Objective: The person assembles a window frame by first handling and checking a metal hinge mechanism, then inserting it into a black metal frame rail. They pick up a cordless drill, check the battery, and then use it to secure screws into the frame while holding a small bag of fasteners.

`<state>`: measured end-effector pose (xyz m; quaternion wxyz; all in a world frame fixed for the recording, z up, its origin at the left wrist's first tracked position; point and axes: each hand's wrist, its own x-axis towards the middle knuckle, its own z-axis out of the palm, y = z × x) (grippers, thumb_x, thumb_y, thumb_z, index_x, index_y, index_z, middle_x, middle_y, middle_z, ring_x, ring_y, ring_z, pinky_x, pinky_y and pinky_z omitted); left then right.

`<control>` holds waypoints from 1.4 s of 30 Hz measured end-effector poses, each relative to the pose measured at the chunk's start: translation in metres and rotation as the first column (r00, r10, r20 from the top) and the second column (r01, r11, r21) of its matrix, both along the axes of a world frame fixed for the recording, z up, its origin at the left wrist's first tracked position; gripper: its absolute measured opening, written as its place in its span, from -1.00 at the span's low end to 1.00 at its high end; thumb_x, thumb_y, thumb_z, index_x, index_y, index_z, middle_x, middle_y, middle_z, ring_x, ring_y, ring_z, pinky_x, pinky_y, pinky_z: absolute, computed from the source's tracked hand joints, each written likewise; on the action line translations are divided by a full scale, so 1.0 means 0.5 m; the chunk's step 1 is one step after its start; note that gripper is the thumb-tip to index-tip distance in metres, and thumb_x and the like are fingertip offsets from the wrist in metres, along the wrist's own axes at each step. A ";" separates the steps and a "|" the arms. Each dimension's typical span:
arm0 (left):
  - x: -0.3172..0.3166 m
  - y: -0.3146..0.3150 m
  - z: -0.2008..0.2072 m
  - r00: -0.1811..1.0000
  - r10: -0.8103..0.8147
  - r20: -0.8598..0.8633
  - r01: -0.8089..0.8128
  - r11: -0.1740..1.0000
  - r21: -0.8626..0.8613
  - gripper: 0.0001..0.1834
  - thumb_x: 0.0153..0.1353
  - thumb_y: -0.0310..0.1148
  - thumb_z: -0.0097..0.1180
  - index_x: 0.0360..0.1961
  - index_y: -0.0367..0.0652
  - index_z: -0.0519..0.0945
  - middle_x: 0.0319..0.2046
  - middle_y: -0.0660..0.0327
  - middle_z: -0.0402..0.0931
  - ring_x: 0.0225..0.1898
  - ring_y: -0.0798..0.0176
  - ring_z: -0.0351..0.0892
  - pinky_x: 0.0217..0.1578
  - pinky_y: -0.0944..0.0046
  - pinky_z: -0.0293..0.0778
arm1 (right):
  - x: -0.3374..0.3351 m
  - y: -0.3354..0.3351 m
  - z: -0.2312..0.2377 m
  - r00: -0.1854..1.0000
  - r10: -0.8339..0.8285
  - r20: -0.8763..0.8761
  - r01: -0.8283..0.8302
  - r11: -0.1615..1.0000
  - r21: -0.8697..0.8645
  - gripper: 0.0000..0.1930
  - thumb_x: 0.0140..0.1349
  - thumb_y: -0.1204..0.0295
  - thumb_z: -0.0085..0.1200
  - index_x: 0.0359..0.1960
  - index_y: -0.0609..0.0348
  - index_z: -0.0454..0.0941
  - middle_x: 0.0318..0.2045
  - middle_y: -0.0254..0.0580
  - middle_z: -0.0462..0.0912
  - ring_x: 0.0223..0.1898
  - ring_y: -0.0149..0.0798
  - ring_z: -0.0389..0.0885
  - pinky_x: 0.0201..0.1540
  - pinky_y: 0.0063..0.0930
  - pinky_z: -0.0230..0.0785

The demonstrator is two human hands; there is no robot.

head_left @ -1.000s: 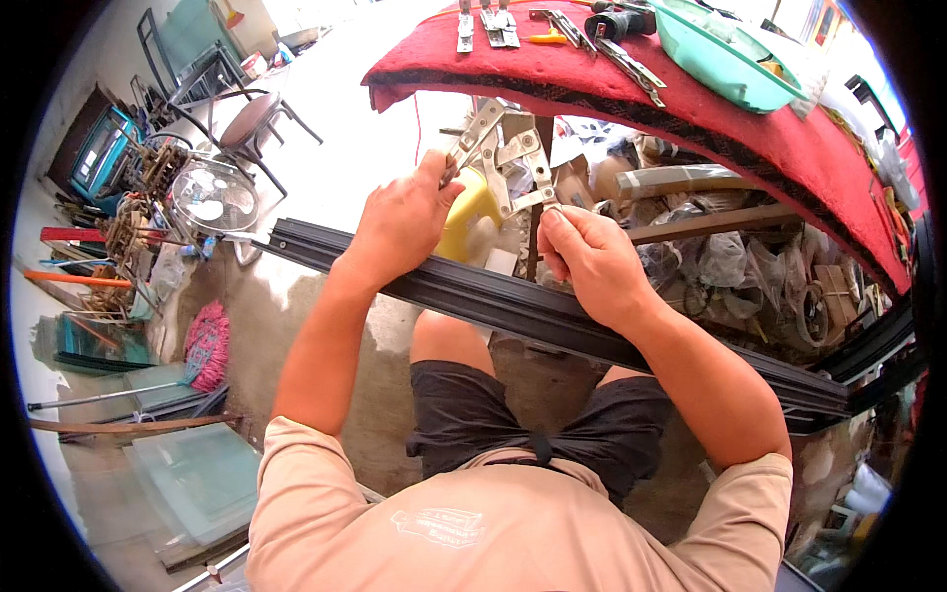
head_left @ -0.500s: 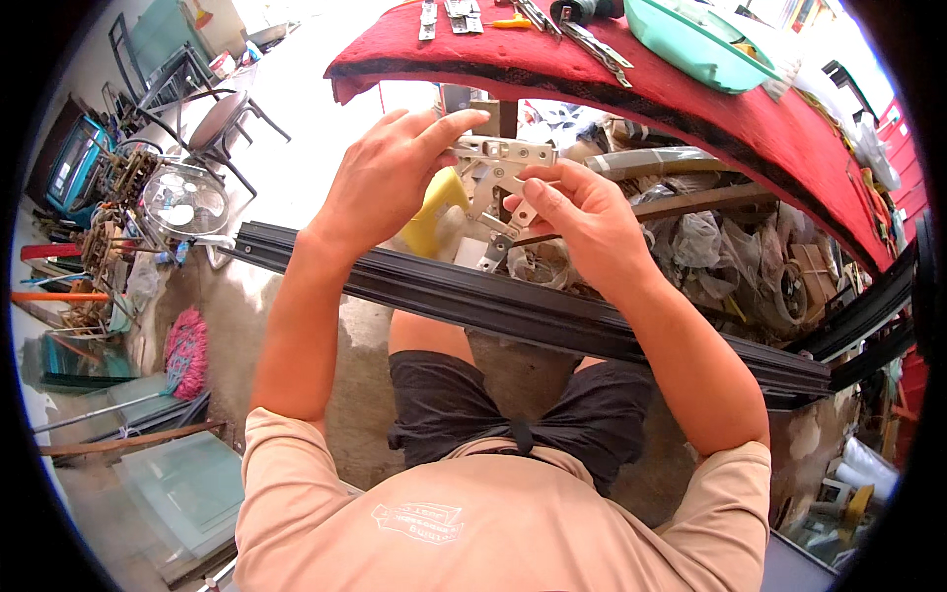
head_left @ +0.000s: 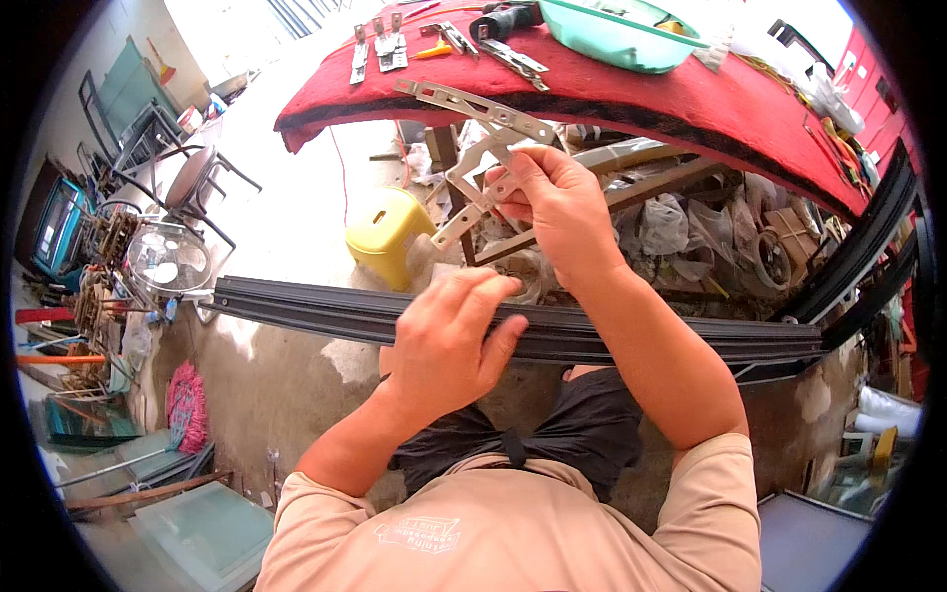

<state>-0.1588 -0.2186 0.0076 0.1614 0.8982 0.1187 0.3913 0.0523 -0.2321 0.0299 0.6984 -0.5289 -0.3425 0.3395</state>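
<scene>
My right hand grips a silver metal window hinge between thumb and fingers. The hinge is partly unfolded, with its perforated arms spread apart, and is held up in front of the red-covered table's near edge. Closer to my body, my left hand hovers over a long black aluminium profile. Its fingers are loosely bent with the thumb apart, and nothing shows in them. Whether it touches the profile I cannot tell. The profile runs crosswise in front of my knees.
On the red-covered table lie more hinges, a power drill and a green basin. A yellow stool stands beyond the profile. Bagged clutter fills the space under the table. A fan and a chair stand left.
My left hand has let go of the hinge and come down toward the profile. The right hand keeps the hinge, now raised and opened out wider. The view has shifted slightly.
</scene>
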 end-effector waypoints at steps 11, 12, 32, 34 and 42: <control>0.031 -0.031 0.010 0.877 -0.049 -0.477 0.106 0.990 0.094 -0.13 0.05 -0.04 0.68 0.40 -0.08 0.68 0.17 0.06 0.74 0.17 -0.14 0.74 0.18 -0.10 0.64 | 0.097 -0.235 0.088 0.970 -0.196 0.144 0.163 0.963 0.216 -0.69 0.71 0.27 0.16 0.08 0.32 0.74 -0.15 -0.19 0.87 -0.23 -0.46 0.76 -0.16 -0.46 0.66; 0.021 -0.031 0.012 0.878 -0.025 -0.479 0.086 0.991 0.106 -0.11 0.02 -0.07 0.69 0.41 -0.09 0.67 0.18 0.05 0.73 0.16 -0.16 0.74 0.18 -0.11 0.63 | 0.121 -0.290 0.100 0.938 -0.282 0.200 0.231 0.941 0.246 -0.70 0.69 0.28 0.18 0.05 0.33 0.75 -0.21 -0.18 0.88 -0.30 -0.47 0.73 -0.26 -0.45 0.61; 0.043 -0.032 0.049 0.757 -0.040 -0.652 0.088 0.995 0.040 -0.23 0.36 0.07 0.45 0.56 0.15 0.60 0.29 -0.03 0.71 0.25 -0.29 0.71 0.21 -0.15 0.64 | 0.643 -1.196 -0.129 0.237 -0.972 -0.007 0.971 0.237 -0.022 -0.79 0.75 0.22 0.09 0.04 0.03 0.69 -0.07 -0.28 0.89 -0.30 -0.46 0.71 -0.16 -0.51 0.67; 0.042 -0.033 0.046 0.756 -0.044 -0.653 0.085 0.996 0.032 -0.25 0.37 0.06 0.45 0.55 0.15 0.61 0.28 -0.03 0.71 0.25 -0.30 0.71 0.21 -0.15 0.64 | 0.660 -1.190 -0.141 0.244 -0.970 0.001 0.969 0.244 -0.045 -0.79 0.75 0.22 0.09 0.03 0.00 0.70 -0.08 -0.33 0.88 -0.30 -0.47 0.67 -0.16 -0.51 0.66; 0.033 -0.025 0.039 0.758 -0.067 -0.649 0.112 0.993 0.029 -0.21 0.36 0.12 0.49 0.53 0.08 0.62 0.25 -0.09 0.72 0.23 -0.34 0.71 0.19 -0.17 0.64 | 0.708 -1.168 -0.167 0.305 -0.952 0.024 0.944 0.299 -0.138 -0.70 0.77 0.19 0.05 0.07 0.08 0.75 -0.15 -0.40 0.80 -0.31 -0.49 0.62 -0.19 -0.52 0.66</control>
